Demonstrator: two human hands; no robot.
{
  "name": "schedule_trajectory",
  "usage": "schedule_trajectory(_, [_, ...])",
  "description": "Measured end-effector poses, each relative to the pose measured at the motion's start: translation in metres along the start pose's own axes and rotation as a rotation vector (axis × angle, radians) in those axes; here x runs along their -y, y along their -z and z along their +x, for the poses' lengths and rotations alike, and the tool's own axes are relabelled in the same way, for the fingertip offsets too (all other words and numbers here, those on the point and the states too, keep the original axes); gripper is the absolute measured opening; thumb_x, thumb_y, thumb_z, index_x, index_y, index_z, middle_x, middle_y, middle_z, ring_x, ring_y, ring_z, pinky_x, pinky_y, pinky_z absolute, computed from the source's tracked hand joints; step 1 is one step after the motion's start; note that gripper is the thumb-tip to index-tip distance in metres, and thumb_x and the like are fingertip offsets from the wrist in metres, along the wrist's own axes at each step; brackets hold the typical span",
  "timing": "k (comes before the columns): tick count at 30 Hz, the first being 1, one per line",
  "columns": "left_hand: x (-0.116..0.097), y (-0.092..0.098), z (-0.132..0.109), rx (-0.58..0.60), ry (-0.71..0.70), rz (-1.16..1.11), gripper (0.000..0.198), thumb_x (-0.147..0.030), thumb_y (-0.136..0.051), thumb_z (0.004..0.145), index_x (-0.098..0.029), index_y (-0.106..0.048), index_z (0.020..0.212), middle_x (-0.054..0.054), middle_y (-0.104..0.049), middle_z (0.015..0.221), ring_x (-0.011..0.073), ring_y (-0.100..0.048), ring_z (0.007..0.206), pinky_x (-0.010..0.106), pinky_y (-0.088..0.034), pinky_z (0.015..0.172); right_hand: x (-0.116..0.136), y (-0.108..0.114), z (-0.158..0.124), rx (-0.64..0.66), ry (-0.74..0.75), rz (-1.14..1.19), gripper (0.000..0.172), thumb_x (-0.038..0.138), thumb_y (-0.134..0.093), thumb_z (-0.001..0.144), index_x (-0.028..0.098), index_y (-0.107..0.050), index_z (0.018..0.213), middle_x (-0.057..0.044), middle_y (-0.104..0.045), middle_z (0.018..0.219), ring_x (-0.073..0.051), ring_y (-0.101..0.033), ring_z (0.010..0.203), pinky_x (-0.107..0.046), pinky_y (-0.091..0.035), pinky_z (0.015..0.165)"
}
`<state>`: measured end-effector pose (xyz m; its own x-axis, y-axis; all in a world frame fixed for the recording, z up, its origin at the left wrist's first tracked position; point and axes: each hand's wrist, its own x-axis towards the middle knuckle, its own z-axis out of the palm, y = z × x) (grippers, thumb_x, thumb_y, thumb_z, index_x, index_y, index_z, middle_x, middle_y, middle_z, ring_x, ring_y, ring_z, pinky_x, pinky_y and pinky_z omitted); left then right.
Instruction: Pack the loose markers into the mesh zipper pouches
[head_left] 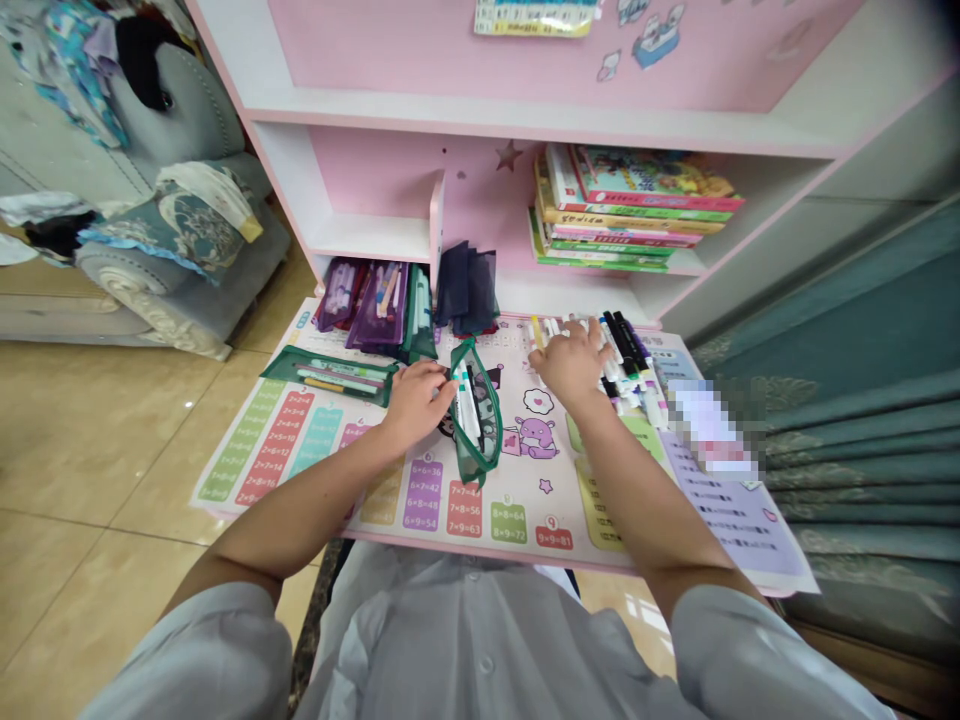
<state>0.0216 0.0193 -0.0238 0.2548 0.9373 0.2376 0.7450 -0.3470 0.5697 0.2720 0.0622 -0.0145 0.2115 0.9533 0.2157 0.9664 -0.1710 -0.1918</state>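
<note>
Pink-and-white shelving rises behind a multiplication-table mat. On the mat lies a green mesh pencil case, already holding several pens, with filled purple mesh pouches behind it and loose markers heaped to its right. The left hand closes on the case's edge; the right hand lies curled over the markers, its hold unclear.

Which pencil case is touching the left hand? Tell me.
The green mesh one, open with pens inside, against the left hand; the purple cases stand back by the shelf.
</note>
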Motion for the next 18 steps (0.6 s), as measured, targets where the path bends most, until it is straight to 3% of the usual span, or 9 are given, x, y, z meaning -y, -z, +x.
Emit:
schedule_trajectory(7, [-0.002, 0.000, 0.000, -0.012, 0.011, -0.016, 0.028, -0.030, -0.058, 0.093, -0.022, -0.067, 0.068, 0.005, -0.075, 0.108, 0.0236, -0.064, 0.117, 0.041, -0.049, 0.102, 0.029, 0.060, -0.043, -0.037, 0.175, 0.212, 0.019, 0.027, -0.059, 0.073, 0.018, -0.065, 0.057, -0.013, -0.060, 0.141, -0.042, -0.032, 0.146, -0.065, -0.030, 0.111])
schedule_trajectory(10, [-0.003, 0.000, -0.001, -0.011, 0.012, -0.023, 0.029, -0.030, -0.057, 0.094, -0.022, -0.066, 0.067, 0.005, -0.074, 0.108, 0.0235, -0.063, 0.118, 0.041, -0.048, 0.103, 0.033, 0.078, -0.059, 0.053, 0.313, 0.316, 0.022, 0.025, -0.061, 0.070, 0.021, -0.057, 0.049, -0.010, -0.064, 0.135, -0.039, -0.037, 0.144, -0.061, -0.033, 0.111])
schedule_trajectory(14, [-0.004, 0.002, 0.000, 0.002, 0.015, -0.021, 0.030, -0.031, -0.056, 0.094, -0.023, -0.067, 0.068, 0.005, -0.074, 0.109, 0.0235, -0.063, 0.118, 0.041, -0.048, 0.102, 0.040, 0.084, -0.069, 0.197, 0.392, 0.323, 0.024, 0.024, -0.064, 0.069, 0.020, -0.055, 0.047, -0.011, -0.065, 0.133, -0.040, -0.038, 0.144, -0.061, -0.033, 0.111])
schedule_trajectory(18, [-0.005, 0.002, 0.000, 0.005, 0.013, -0.012, 0.029, -0.030, -0.056, 0.094, -0.022, -0.067, 0.069, 0.005, -0.075, 0.109, 0.0241, -0.063, 0.118, 0.042, -0.048, 0.103, 0.053, 0.076, -0.074, 0.239, 0.380, 0.221, 0.023, 0.023, -0.063, 0.072, 0.019, -0.059, 0.050, -0.013, -0.062, 0.138, -0.041, -0.035, 0.144, -0.066, -0.028, 0.111])
